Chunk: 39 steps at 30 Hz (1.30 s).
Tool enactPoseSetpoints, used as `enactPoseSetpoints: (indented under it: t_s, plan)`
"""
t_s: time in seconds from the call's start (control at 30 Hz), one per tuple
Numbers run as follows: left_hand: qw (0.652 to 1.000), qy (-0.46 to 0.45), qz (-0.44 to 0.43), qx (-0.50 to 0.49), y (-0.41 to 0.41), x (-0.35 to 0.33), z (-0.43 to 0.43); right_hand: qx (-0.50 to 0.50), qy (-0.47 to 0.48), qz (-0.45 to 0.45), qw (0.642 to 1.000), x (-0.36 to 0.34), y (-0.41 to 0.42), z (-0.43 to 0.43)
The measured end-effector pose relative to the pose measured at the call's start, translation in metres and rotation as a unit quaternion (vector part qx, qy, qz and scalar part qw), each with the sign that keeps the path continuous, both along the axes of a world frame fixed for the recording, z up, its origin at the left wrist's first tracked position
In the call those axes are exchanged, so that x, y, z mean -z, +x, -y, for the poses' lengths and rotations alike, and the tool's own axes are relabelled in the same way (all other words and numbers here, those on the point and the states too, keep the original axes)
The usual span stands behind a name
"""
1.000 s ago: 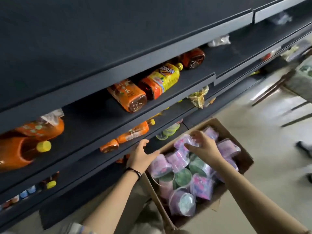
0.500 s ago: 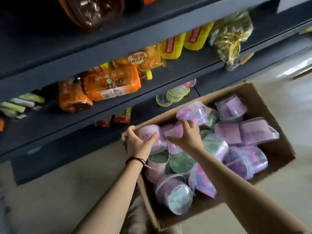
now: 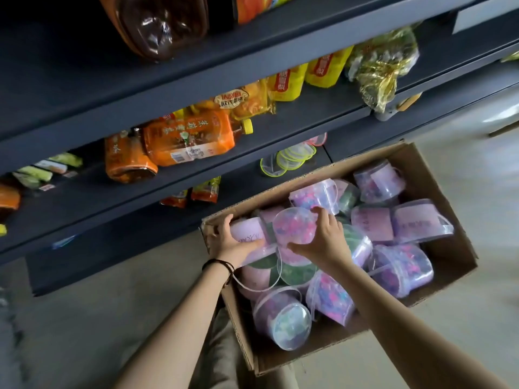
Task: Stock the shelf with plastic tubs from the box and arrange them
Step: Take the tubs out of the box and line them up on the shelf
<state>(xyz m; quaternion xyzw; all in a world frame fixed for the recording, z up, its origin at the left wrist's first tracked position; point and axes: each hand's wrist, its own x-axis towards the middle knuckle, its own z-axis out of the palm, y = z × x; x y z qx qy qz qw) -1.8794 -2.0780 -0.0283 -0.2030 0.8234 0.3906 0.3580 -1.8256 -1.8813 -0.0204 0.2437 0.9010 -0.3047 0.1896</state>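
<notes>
Nearest you, both forearms reach down into the box (image 3: 337, 341), which sits on the floor against the foot of the shelf (image 3: 118, 220). A second ago your left hand (image 3: 233, 242) was up on the shelf edge. It has since dropped into the box, and its thumb and fingers now curl round a pink-labelled tub (image 3: 248, 231) in the near-left corner. Your right hand (image 3: 320, 242) was only fingering a tub before. It now grips a confetti tub (image 3: 295, 226), thumb below and fingers over the top, tipped so its clear lid faces you. I read that as the pick being made with one tub in each hand, and the lift to the shelf comes next. Whether either tub is already clear of its neighbours I cannot tell, because they sit packed against the other tubs. The rest lie jumbled on their sides across the box, and no matching tub is visible on any shelf. Your left fingertips are hidden behind their tub. The writing on the labels is too blurred to read. Farther off, green-rimmed lids (image 3: 292, 158) lie on the low shelf, whose back is lost in shadow. Above them, orange bottles (image 3: 185, 138) lie on their sides. The topmost bottles are cut off by the frame.
</notes>
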Motion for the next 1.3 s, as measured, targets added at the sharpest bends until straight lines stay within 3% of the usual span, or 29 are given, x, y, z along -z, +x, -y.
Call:
enactPoseSetpoints:
  t_s: [0.1, 0.23, 0.43, 0.5, 0.6, 0.7, 0.8, 0.93, 1.0, 1.1, 1.2, 1.3]
  plan:
    - [0.998, -0.009, 0.028, 0.047, -0.005, 0.002, 0.003, -0.053, 0.007, 0.063, 0.997, 0.000, -0.018, -0.007]
    - [0.998, -0.042, 0.024, 0.039, -0.010, 0.006, 0.003, -0.113, 0.058, 0.121, 0.984, 0.002, -0.041, -0.008]
    - [0.999, -0.035, 0.025, 0.009, -0.009, 0.001, 0.002, -0.048, 0.031, 0.098, 0.994, 0.000, -0.043, -0.003]
    - [0.995, 0.040, 0.059, -0.069, -0.010, -0.009, 0.002, -0.011, 0.018, 0.063, 0.998, -0.006, -0.038, -0.014]
    - [0.945, 0.177, 0.170, -0.218, -0.004, -0.025, -0.001, 0.117, -0.078, 0.023, 0.990, -0.018, -0.027, -0.039]
    - [0.875, 0.275, 0.248, -0.312, 0.001, -0.034, -0.021, 0.277, -0.243, 0.006, 0.930, -0.026, -0.015, -0.063]
    - [0.863, 0.278, 0.269, -0.326, 0.010, -0.027, -0.044, 0.341, -0.316, 0.007, 0.885, -0.025, -0.003, -0.071]
    - [0.896, 0.168, 0.312, -0.266, 0.027, -0.004, -0.052, 0.363, -0.335, 0.045, 0.868, -0.023, 0.015, -0.069]
    - [0.935, 0.099, 0.263, -0.215, 0.031, 0.007, -0.050, 0.357, -0.316, 0.081, 0.875, -0.023, 0.018, -0.073]
    - [0.994, 0.028, 0.067, -0.077, 0.032, 0.022, -0.042, 0.296, -0.188, 0.057, 0.935, -0.015, 0.020, -0.081]
    - [0.996, 0.028, -0.062, 0.054, 0.025, 0.029, -0.036, 0.153, -0.109, -0.068, 0.980, -0.015, 0.019, -0.088]
    - [0.985, 0.029, -0.105, 0.133, 0.015, 0.034, -0.039, -0.064, -0.062, -0.170, 0.981, -0.015, 0.012, -0.096]
